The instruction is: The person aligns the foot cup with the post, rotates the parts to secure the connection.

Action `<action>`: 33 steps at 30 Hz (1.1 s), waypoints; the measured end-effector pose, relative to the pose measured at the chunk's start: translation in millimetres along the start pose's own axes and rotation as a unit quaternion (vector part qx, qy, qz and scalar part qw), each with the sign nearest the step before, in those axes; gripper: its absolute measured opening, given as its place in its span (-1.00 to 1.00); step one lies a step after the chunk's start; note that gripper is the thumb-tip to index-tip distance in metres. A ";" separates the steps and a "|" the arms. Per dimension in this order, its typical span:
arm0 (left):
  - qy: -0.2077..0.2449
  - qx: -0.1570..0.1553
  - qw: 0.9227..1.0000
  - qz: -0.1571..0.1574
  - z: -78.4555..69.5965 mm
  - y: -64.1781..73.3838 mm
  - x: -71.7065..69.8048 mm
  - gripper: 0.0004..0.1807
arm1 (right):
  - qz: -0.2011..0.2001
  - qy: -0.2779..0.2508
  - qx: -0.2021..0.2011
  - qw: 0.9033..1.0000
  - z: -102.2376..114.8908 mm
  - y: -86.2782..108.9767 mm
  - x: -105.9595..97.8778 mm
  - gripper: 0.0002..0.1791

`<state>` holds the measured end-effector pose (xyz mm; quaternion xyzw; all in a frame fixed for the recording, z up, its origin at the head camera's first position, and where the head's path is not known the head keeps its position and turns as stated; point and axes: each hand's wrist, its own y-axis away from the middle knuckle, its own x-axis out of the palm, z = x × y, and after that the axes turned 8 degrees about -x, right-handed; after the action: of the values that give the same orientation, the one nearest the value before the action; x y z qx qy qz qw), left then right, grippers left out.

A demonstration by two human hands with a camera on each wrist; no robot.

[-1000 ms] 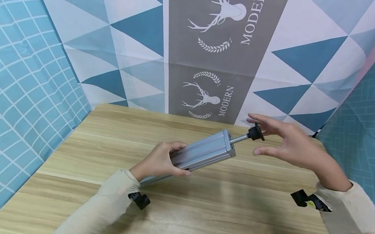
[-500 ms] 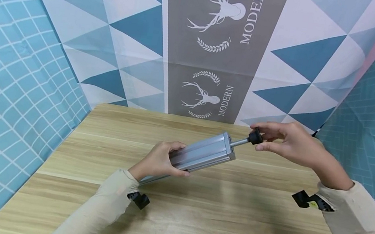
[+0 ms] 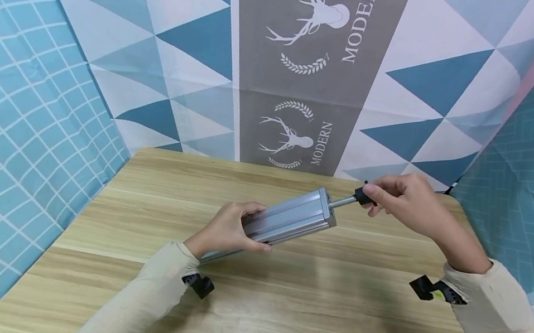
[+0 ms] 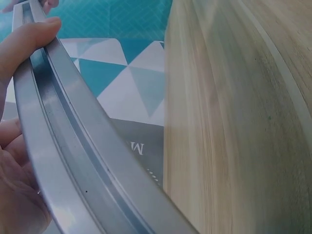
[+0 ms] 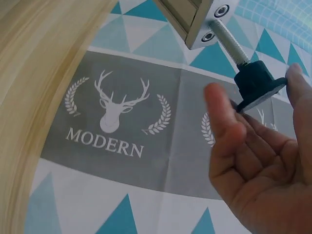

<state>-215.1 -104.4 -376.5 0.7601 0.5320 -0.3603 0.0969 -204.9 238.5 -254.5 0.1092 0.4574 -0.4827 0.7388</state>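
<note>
With the right hand (image 3: 411,202), having just slid the thumb higher, pinches the black foot (image 5: 254,80) on the threaded rod (image 5: 229,41) just past the end of the grooved metal bar (image 3: 293,212), and with the left hand (image 3: 226,226) grips that bar, so is perhaps twisting the foot.

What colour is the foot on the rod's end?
The foot is black, clearest in the right wrist view.
</note>
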 end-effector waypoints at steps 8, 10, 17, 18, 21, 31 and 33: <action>0.018 -0.009 1.000 0.000 2.8 0.5 -4.3 -0.25 | 0.032 0.069 -0.149 0.986 -2.2 1.4 -4.9 -0.13; 0.015 -0.007 1.000 0.001 3.1 0.3 -5.7 -0.24 | 0.019 0.083 -0.185 0.979 -3.0 0.6 -4.9 -0.13; -0.002 -0.001 1.000 -0.001 2.5 1.0 -7.0 -0.24 | 0.001 0.084 -0.139 0.987 -0.9 1.7 -3.1 -0.47; -0.003 -0.001 1.000 -0.002 2.4 1.3 -6.9 -0.24 | 0.001 0.077 -0.114 0.990 0.0 1.9 -2.3 -0.54; -0.003 0.000 1.000 -0.003 1.7 1.1 -6.4 -0.25 | -0.007 0.052 -0.050 0.997 2.7 1.2 0.0 -0.69; 0.009 -0.006 1.000 0.001 2.7 2.0 -4.5 -0.26 | -0.026 0.049 -0.016 0.998 3.7 0.7 6.6 -0.62; 0.010 -0.006 1.000 0.001 3.3 2.3 -5.1 -0.26 | -0.013 0.058 -0.042 0.997 3.5 1.5 4.8 -0.45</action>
<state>-215.4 -110.8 -376.1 0.7634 0.5343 -0.3498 0.0963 -201.1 234.2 -256.7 0.0995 0.5207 -0.4656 0.7087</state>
